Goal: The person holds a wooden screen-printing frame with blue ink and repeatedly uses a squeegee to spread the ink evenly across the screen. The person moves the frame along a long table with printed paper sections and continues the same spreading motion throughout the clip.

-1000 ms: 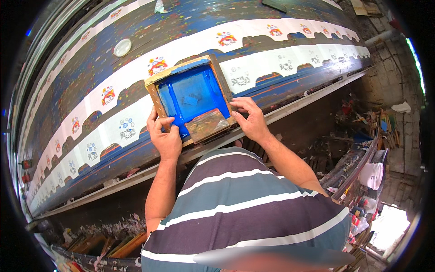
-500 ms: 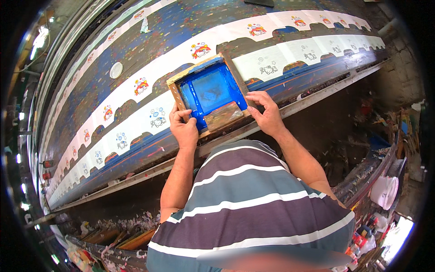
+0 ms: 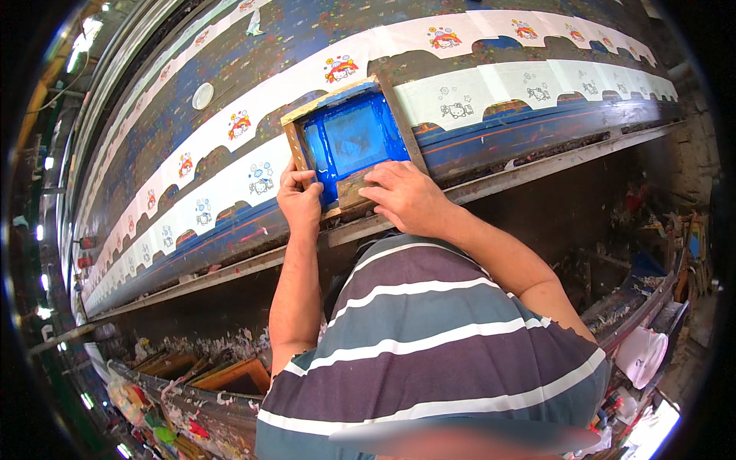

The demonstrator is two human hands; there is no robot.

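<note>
My left hand point(image 3: 300, 203) is clamped on the wooden screen frame point(image 3: 349, 146) at its 7 o'clock corner. My right hand point(image 3: 406, 198) presses the squeegee point(image 3: 355, 189) at 6 o'clock. The frame lies on the long worktop point(image 3: 230, 69), over white printed strips point(image 3: 491, 84).

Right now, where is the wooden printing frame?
In the head view, the wooden printing frame lies upper centre on the long table, over the white strips, between both hands.
</note>
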